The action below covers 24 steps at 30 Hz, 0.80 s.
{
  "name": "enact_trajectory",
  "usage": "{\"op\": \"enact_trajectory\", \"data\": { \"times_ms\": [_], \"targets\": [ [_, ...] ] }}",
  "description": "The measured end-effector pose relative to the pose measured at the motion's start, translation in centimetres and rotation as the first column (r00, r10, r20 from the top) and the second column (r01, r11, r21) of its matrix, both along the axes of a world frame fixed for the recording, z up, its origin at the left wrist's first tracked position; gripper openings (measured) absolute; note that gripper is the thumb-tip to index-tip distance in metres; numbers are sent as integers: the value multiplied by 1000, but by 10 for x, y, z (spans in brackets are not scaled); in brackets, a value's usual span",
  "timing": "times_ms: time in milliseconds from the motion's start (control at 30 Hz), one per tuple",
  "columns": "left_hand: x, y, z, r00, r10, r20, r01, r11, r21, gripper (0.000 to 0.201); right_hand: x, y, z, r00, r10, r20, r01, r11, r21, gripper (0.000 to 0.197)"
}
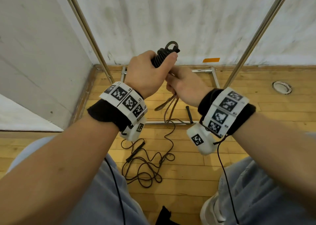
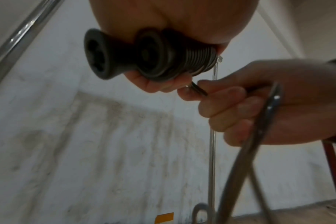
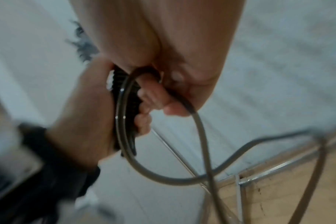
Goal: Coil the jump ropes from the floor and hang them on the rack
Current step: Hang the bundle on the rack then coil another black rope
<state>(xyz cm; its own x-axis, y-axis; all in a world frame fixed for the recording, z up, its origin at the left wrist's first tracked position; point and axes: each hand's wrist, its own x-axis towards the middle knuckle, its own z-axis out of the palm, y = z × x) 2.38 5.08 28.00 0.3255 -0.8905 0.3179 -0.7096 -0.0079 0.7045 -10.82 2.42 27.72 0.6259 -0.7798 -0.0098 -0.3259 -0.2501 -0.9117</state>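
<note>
Between the rack poles: left hand (image 1: 147, 74) grips two ribbed jump rope handles (image 2: 159, 57).
Right hand: right hand (image 1: 186, 88) pinches the cord (image 3: 194, 121), apparently looped.
Floor: second jump rope (image 1: 147, 166) tangled near.

Even indoor light, blurred wrist views

Black-handled jump rope (image 1: 168, 53) held aloft (cord dangling), another (image 1: 145, 165) tangled on floor.

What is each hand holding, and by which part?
The left hand grips the jump rope's two ribbed handles together. The right hand curls its fingers round the rope's cord, just below the handles.
</note>
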Motion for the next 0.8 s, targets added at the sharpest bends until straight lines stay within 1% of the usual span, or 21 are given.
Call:
{"op": "enact_trajectory", "data": {
  "times_ms": [67, 100, 200, 267, 333, 433, 533, 600, 667, 733, 800],
  "targets": [
    [3, -4, -6, 997, 33, 68, -34, 999, 22, 51, 2, 5, 2, 996, -23, -83, 11, 990, -143, 17],
    [5, -5, -8, 994, 49, 98, -52, 998, 30, 52, 2, 5, 3, 993, -36, -116, 13, 982, -188, 18],
    [10, -7, -14, 983, 77, 169, -87, 995, 52, 53, 2, 4, 5, 979, -45, -199, -2, 973, -230, 22],
    [11, -7, -18, 974, 71, 213, -88, 994, 70, 53, 2, 5, 4, 957, -48, -287, -32, 963, -268, 22],
    [10, -7, -21, 967, 59, 247, -83, 992, 89, 52, 1, 6, 3, 941, -54, -333, -45, 958, -284, 21],
    [10, -9, -22, 959, 68, 274, -97, 991, 96, 51, -2, 4, 2, 951, -54, -303, -26, 966, -256, 21],
    [8, -12, -23, 965, 21, 263, -57, 990, 127, 50, -7, 2, 0, 976, -91, -199, 58, 984, -168, 21],
    [5, -13, -23, 976, -39, 212, 3, 986, 168, 46, -10, 0, -2, 979, -133, -153, 115, 986, -119, 21],
    [3, -12, -24, 982, -126, 143, 95, 974, 208, 43, -12, -3, -3, 975, -171, -140, 157, 982, -110, 23],
    [3, -10, -24, 969, -221, 109, 189, 950, 250, 42, -15, -5, -3, 973, -184, -139, 170, 980, -108, 27],
    [6, -9, -23, 955, -277, 104, 238, 928, 287, 40, -16, -6, -4, 972, -180, -149, 165, 980, -110, 26]
  ]
}}
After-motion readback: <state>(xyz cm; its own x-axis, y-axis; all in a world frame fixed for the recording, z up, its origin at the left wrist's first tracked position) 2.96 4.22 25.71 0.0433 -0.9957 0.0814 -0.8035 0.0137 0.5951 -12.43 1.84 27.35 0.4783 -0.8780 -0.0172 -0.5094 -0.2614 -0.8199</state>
